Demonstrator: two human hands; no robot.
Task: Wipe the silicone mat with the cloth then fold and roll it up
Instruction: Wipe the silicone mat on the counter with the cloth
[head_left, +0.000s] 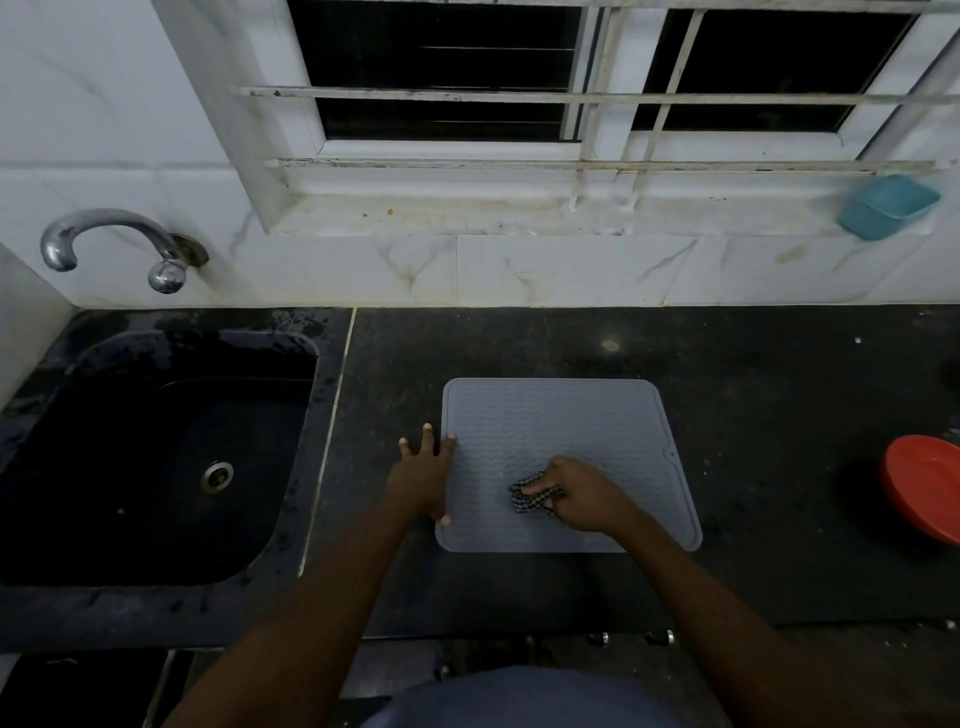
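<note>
- A grey silicone mat (566, 431) lies flat and unfolded on the dark stone counter (753, 415), its ribbed face up and all four rounded corners down against the surface.
- The right hand (582, 496) rests on the near part of the mat, fingers curled and clenched around a bunched black-and-white checked cloth (530, 496); the cloth pokes out at the left of the fist and presses onto the mat.
- The left hand (423, 473) lies spread and flat at the mat's left edge, grasping nothing: the thumb and one fingertip sit on the mat's rim, and the remaining fingers rest on the counter just beside it.
- Both forearms reach in from the bottom of the view, bare, above a patch of blue-grey clothing at the bottom edge.
- A black sink (67, 415) is set into the counter to the left, well apart from the mat, with a round metal drain (217, 476) in its basin and water drops along its far rim.
- A chrome tap (111, 241) comes out of the white marbled wall tiles (545, 270) above the sink.
- A barred window (571, 98) with dark panes sits above the counter; a teal plastic dish (888, 207) stands tilted at the right end of its stained sill.
- A red bowl (924, 493) sits on the counter at the right edge of the view, well apart from the mat and partly cut off.
</note>
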